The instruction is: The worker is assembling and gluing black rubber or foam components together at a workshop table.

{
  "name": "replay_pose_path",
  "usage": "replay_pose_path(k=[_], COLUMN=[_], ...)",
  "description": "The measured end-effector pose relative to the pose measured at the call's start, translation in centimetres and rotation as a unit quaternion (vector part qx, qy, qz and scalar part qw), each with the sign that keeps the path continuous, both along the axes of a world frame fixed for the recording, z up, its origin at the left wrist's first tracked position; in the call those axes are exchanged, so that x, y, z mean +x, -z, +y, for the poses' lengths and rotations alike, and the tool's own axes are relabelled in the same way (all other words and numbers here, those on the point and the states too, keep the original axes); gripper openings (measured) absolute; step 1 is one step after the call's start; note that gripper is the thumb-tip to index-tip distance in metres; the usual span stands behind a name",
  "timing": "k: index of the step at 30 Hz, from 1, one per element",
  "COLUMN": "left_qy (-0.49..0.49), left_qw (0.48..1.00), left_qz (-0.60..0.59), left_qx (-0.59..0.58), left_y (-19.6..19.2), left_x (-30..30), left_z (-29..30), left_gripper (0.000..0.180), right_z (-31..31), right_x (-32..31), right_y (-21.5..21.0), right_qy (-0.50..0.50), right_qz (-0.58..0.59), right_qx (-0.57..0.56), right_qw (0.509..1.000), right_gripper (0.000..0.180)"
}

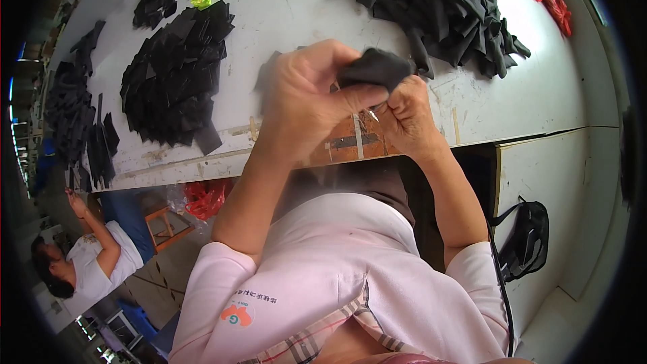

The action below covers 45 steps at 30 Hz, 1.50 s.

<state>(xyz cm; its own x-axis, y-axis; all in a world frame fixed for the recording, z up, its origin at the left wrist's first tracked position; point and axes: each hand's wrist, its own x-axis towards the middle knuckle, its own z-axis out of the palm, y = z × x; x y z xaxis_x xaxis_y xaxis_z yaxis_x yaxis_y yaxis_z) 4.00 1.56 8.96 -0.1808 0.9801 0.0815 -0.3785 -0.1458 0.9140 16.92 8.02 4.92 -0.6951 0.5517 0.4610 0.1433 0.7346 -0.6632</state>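
Mid-trim on a small black fabric piece, held above near edge of white worktop. Left hand closed around the piece's left side, thumb on top. Right hand clamped on a small metal snip tool, tip right under the fabric. Flat cut-piece stack far left, pile of folded black pieces far right. Next move likely needs steady pinch, tip aligned to stray edge

White worktable carries heaps of black fabric pieces.
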Motion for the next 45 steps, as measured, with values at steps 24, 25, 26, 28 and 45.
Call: replay_pose_path(k=[24,25,26,28,45], left_qy=[-0.117,-0.131,-0.14,-0.181,-0.337], left_qw=[0.981,0.987,0.984,0.974,0.699], left_qz=[-0.146,-0.059,0.028,0.115,0.604], left_qx=[0.048,0.076,0.103,0.071,-0.185], left_y=[1.4,1.3,1.5,3.6,14.6], left_x=[-1.7,-2.0,-2.3,-3.8,-10.7], left_z=[-1.2,-0.9,-0.5,-0.8,-0.5], left_gripper=[0.012,0.01,0.009,0.008,0.016], right_z=[-0.4,-0.3,-0.1,0.9,-5.6], right_x=[-0.5,-0.4,-0.4,-0.5,-2.0], right_y=[-0.8,-1.4,-1.9,-3.6,-1.4], right_qy=[0.003,-0.006,-0.011,-0.052,-0.058], right_qz=[-0.127,-0.155,-0.182,-0.033,-0.049], right_qx=[-0.001,-0.057,-0.114,-0.135,-0.147], right_qw=[0.992,0.986,0.977,0.989,0.986], right_gripper=[0.021,0.021,0.021,0.023,0.022])
